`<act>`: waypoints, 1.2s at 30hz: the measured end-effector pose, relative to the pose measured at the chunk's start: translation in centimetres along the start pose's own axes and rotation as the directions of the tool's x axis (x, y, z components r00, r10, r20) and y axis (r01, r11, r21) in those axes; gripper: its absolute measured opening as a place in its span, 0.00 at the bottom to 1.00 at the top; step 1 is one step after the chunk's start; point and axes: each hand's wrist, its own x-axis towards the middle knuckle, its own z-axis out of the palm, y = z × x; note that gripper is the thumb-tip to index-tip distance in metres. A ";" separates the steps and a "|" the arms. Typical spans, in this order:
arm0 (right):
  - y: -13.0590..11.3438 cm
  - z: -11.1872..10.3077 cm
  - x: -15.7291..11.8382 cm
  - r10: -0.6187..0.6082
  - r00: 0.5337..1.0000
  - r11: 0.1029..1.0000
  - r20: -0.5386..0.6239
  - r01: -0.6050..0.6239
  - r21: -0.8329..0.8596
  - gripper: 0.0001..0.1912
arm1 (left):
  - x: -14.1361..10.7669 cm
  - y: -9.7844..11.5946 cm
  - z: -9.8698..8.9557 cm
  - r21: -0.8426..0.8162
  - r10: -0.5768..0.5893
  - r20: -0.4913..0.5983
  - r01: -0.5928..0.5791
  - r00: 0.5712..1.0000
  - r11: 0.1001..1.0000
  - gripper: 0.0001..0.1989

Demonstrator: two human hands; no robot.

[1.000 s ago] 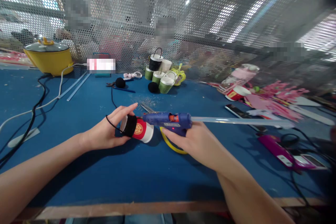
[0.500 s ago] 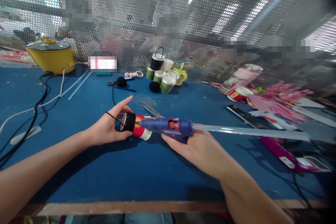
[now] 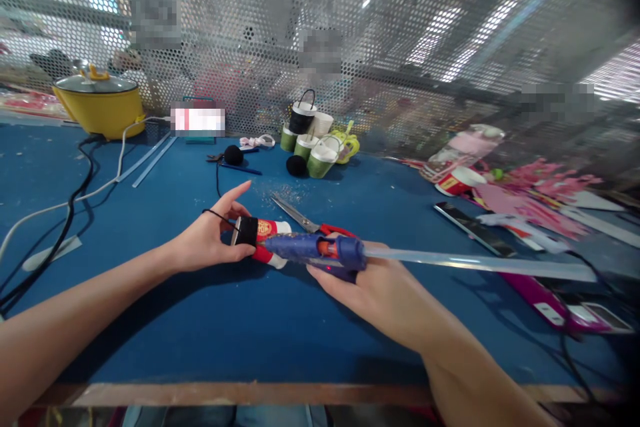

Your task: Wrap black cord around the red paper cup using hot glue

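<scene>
Left hand (image 3: 213,240), partly spread, grips one black-banded red-and-white cup (image 3: 265,227), tipped sideways over the blue surface (image 3: 250,333); right hand (image 3: 367,280) wraps one blue glue gun (image 3: 305,246), nozzle at the cup. Beyond: one pair of scissors (image 3: 306,222), two black balls (image 3: 233,155).

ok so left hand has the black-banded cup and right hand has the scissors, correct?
Not quite: the right hand holds the glue gun, not the scissors, which lie on the table just beyond it. The left hand does have the black-banded cup. Head view shows it.
</scene>
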 end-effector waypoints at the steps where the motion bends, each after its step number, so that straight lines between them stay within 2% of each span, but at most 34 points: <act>1: 0.0 0.0 0.0 0.000 1.000 1.000 0.003 0.000 0.001 0.07 | 0.0 0.0 0.0 0.001 0.002 0.004 -0.002 1.000 1.000 0.45; 5: 0.0 -0.1 0.1 0.001 1.000 1.000 -0.009 -0.001 0.032 0.07 | -0.1 -0.2 0.0 0.014 0.055 0.023 -0.055 0.998 0.998 0.45; 12: 0.3 -0.2 0.4 -0.033 0.995 0.997 -0.094 0.039 0.064 0.07 | -0.3 -0.2 0.0 0.078 0.183 0.060 -0.188 0.981 0.979 0.44; 23: 1.1 0.2 1.3 0.010 0.996 0.998 -0.092 -0.004 0.057 0.15 | -0.6 -0.2 0.0 0.269 0.308 0.118 -0.329 0.944 0.905 0.44; 26: 0.9 0.2 1.6 -0.001 0.996 0.995 -0.091 0.010 0.097 0.12 | -0.6 -0.2 0.0 0.282 0.327 0.127 -0.350 0.936 0.893 0.44; 29: 0.8 0.1 1.9 0.103 0.992 0.977 -0.076 -0.087 0.195 0.12 | -0.6 -0.2 0.1 0.240 0.308 0.103 -0.324 0.946 0.915 0.43; 32: 1.5 0.0 2.7 0.243 0.969 0.904 -0.036 -0.213 0.369 0.12 | -0.5 -0.1 0.2 0.129 0.221 0.041 -0.225 0.974 0.966 0.43; 34: 2.5 0.0 3.7 0.289 0.953 0.852 -0.088 -0.214 0.479 0.12 | -0.4 0.0 0.3 0.057 0.148 0.004 -0.148 0.989 0.987 0.44; 36: 3.8 0.2 4.9 0.334 0.926 0.840 -0.173 -0.209 0.501 0.12 | -0.3 -0.1 0.3 0.015 0.095 -0.015 -0.095 0.995 0.995 0.44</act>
